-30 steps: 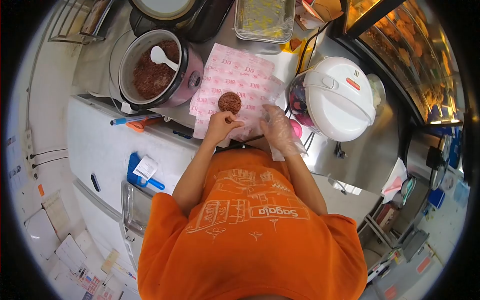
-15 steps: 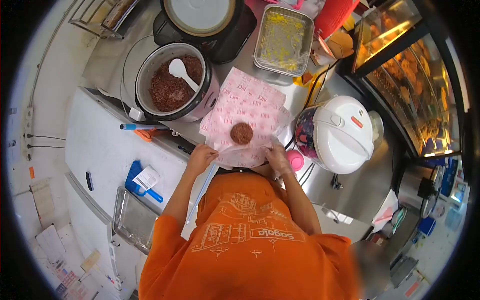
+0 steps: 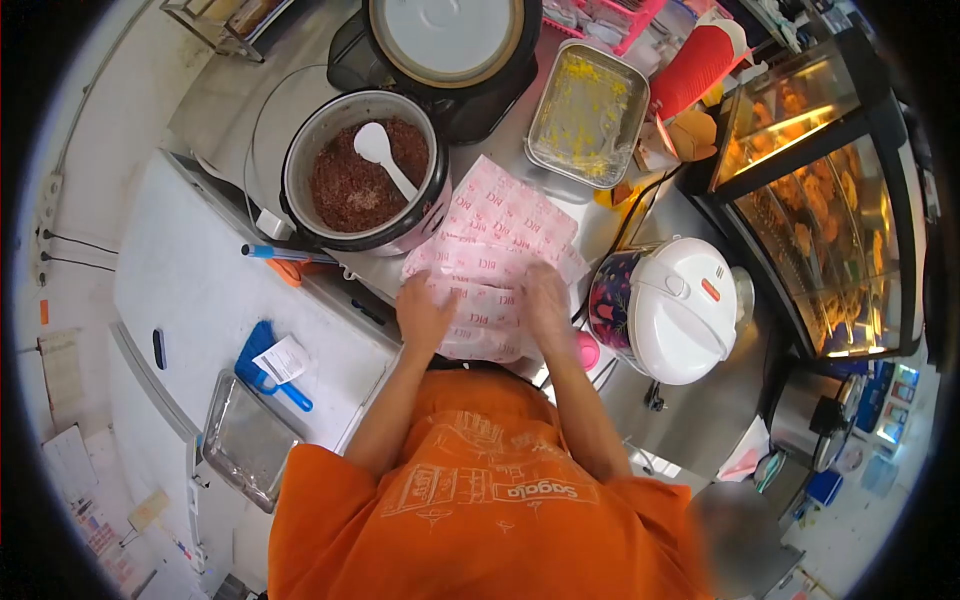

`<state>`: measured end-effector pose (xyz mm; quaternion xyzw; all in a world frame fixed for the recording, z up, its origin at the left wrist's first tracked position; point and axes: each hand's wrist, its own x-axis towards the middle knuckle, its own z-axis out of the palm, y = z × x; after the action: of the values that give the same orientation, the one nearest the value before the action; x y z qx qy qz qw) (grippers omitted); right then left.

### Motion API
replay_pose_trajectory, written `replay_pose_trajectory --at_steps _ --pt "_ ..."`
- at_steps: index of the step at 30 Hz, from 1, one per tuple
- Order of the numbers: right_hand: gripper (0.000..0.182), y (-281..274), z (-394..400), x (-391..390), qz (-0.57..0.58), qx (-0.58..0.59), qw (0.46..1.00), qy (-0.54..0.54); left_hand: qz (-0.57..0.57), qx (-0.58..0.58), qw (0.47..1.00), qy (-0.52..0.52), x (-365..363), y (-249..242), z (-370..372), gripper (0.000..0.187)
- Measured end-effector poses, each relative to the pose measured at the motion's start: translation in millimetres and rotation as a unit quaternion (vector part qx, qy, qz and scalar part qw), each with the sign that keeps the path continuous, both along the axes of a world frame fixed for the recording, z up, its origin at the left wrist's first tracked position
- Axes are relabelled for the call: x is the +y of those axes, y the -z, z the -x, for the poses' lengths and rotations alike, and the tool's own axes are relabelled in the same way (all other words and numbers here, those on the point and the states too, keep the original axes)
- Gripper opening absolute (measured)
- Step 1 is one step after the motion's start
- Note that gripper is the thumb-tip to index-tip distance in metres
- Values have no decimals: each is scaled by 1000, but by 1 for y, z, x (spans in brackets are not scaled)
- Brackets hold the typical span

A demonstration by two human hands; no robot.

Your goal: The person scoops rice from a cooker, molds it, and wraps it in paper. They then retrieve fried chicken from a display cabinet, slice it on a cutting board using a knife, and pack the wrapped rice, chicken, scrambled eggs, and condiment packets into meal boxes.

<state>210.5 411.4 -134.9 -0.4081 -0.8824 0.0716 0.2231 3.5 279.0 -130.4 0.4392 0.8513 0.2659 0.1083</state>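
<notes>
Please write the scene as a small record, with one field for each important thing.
left hand: on the near left part of the printed paper
right hand: on its near right part, blurred
printed paper: pink, seems folded over between the hands
open pot: left of the paper, holds brown grains
white spoon: rests on the grains
metal tray: beyond the paper, yellow bits inside
white-lidded cooker: right of the paper, closed

We saw a pale wall (image 3: 95, 150) on the left with sockets (image 3: 46, 225) and papers (image 3: 68, 455) | we noted a white cabinet (image 3: 215, 265) beside a steel counter (image 3: 692, 425) | on the right we found a glass display case (image 3: 815, 205) lit warm yellow inside
</notes>
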Motion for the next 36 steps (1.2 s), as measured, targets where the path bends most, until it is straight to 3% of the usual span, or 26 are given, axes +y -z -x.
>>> replay_pose_trajectory --at_steps 3,6,9,12,13,16,18,19,22,25,28,31,34,36 --pt "30 0 53 41 64 -115 988 -86 11 3 994 106 10 -12 -23 89" --pt "33 1 69 61 148 -285 935 -147 28 19 996 77 20 -8 -23 99" --pt "24 -10 68 68 168 -287 920 -210 16 38 995 95 31 -21 -19 96" --pt "15 -43 60 34 71 -315 913 -249 -18 84 980 177 43 -29 -14 87" --pt "15 -43 49 13 69 -270 930 -239 -38 107 971 210 47 -36 -12 65" --pt "15 -34 23 -26 27 -154 964 -214 23 108 936 335 42 0 -2 42" --pt "17 -27 12 -44 -17 -113 969 -218 -5 87 942 324 31 4 6 35" --pt "19 -31 9 -51 14 -116 975 -189 -18 77 944 321 27 2 7 31" --pt "18 -32 22 -51 90 -156 976 -123 -57 81 945 311 31 -18 -6 30" --pt "17 -42 34 -47 123 -81 981 -123 -56 172 936 301 48 -4 -16 28" --pt "16 -48 35 -60 55 -82 990 -105 -97 168 923 332 52 0 3 24" --pt "17 -19 24 -65 37 -164 969 -182 -96 117 917 368 35 3 41 21" --pt "21 -29 30 -69 124 -93 983 -102 -25 73 908 412 25 -7 64 18" --pt "24 -58 47 -51 103 -24 992 -70 -50 98 899 425 32 -13 55 18"
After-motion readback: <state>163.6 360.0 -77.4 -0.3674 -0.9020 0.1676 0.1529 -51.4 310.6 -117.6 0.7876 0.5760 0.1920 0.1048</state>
